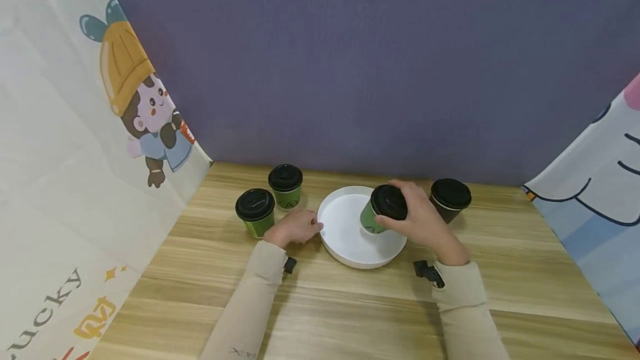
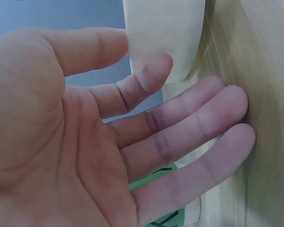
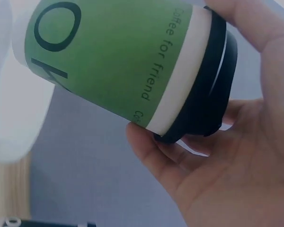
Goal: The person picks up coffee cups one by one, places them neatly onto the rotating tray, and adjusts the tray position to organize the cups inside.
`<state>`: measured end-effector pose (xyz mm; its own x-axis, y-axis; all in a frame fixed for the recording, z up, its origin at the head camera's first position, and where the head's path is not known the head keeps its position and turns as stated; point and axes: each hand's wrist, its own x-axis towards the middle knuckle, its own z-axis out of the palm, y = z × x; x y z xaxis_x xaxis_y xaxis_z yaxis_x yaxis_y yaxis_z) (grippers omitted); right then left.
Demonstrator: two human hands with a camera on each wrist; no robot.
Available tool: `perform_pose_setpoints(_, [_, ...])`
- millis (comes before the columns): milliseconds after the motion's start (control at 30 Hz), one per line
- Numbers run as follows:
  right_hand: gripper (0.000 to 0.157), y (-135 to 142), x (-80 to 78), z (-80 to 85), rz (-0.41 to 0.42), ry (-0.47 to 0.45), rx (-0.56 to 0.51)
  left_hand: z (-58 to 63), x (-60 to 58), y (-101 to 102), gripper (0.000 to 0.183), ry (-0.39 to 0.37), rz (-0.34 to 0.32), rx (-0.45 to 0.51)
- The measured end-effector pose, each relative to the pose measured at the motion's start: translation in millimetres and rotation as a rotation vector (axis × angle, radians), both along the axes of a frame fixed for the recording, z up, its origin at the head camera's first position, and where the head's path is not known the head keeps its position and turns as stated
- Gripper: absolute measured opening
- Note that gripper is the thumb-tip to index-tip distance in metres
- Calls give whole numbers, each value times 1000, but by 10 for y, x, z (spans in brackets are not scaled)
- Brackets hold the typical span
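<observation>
Right hand (image 1: 424, 220) grips a green cup (image 1: 371, 218) over a tray (image 1: 344, 233) the left hand (image 1: 295, 227) pinches.

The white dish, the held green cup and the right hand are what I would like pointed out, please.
White dish (image 1: 344, 233), head view: bare inner base.
Held green cup (image 3: 120, 64), right wrist view: green side.
Right hand (image 1: 425, 220), head view: back of the hand.

The surface (image 1: 350, 315), wood-grained, spans the lower frame of the head view. Directly on it: a round white tray (image 1: 342, 238), lower centre; a front green cup (image 1: 256, 215) and rear green cup (image 1: 286, 185), centre-left; a dark lidded cup (image 1: 450, 196), centre-right.
</observation>
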<state>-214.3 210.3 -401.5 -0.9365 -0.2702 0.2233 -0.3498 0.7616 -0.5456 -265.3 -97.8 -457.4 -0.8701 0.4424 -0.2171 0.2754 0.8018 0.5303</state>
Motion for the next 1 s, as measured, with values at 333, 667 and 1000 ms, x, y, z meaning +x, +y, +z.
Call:
perform_pose_setpoints(333, [90, -377, 11, -109, 31, 55, 32, 37, 30, 11, 31, 24, 5, -5])
perform_pose_setpoints(667, [89, -586, 25, -201, 63, 120, 37, -1, 7, 18, 29, 89, 4, -27])
perform_pose_setpoints(1000, [88, -641, -1, -265, 88, 118, 39, -1, 6, 33, 25, 121, 17, -35])
